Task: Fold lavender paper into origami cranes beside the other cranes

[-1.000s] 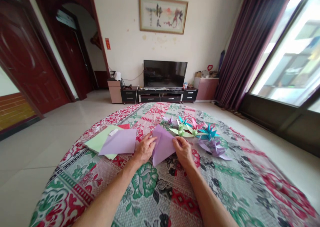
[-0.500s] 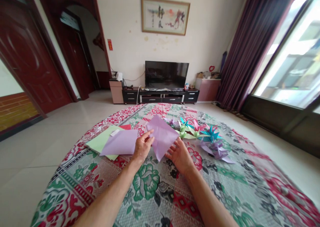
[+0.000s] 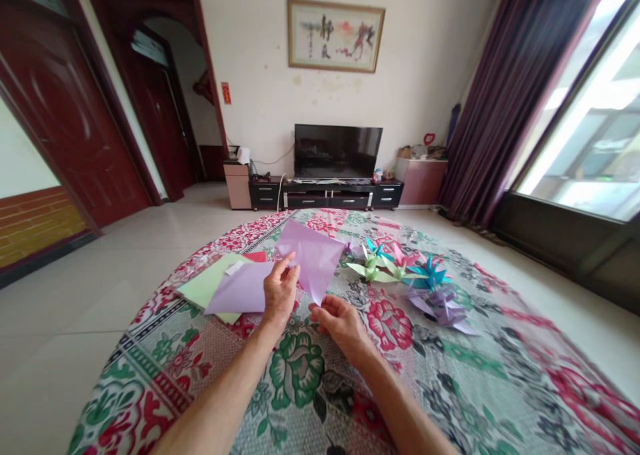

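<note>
A square sheet of light purple paper [image 3: 317, 258] is held up over the table, one corner pointing down. My left hand [image 3: 281, 293] pinches its left side between thumb and fingers. Around the lower corner, the fingers of my right hand [image 3: 340, 321] are curled in with the thumb, closed on the tip. More purple paper [image 3: 237, 288] lies flat just left of my left hand, on top of light green sheets [image 3: 203, 283]. A bit of red paper [image 3: 257, 256] shows behind them, and a small white piece [image 3: 234, 268] rests on the stack.
Several folded paper cranes lie at the right: green [image 3: 371, 268], teal [image 3: 431, 273], pink [image 3: 399, 255] and purple [image 3: 444, 306]. A flowered cloth [image 3: 295, 368] covers the round table. Beyond it stand a television [image 3: 337, 151] and a low black cabinet [image 3: 327, 196].
My right hand has left the paper's right corner and come down to its bottom corner, fingers closing. The sheet has shifted slightly up and turned a little. The view has moved slightly.
</note>
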Available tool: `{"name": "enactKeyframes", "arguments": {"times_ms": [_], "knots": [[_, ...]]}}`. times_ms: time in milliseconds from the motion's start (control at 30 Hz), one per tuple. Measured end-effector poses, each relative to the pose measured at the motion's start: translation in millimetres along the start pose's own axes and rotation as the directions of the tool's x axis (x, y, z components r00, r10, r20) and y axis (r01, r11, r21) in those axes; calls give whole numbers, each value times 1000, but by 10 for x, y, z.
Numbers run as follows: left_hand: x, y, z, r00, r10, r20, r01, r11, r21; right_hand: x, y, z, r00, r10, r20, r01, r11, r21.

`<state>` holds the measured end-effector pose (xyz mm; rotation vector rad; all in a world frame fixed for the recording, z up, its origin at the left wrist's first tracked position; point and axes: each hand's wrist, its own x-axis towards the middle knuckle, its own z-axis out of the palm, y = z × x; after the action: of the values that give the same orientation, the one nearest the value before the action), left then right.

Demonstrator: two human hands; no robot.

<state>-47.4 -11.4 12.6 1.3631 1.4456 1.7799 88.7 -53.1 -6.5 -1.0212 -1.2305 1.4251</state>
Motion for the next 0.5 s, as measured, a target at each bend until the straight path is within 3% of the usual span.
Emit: {"name": "enactKeyframes", "arguments": {"times_ms": [267, 500], "knots": [[-27, 46, -2, 1000, 29, 0, -29, 1000, -7, 6, 49, 84, 989, -37, -141, 32, 999, -33], [-47, 15, 24, 998, 62, 2, -62, 997, -45, 8, 79, 105, 978, -88, -189, 83, 996, -34]]}}
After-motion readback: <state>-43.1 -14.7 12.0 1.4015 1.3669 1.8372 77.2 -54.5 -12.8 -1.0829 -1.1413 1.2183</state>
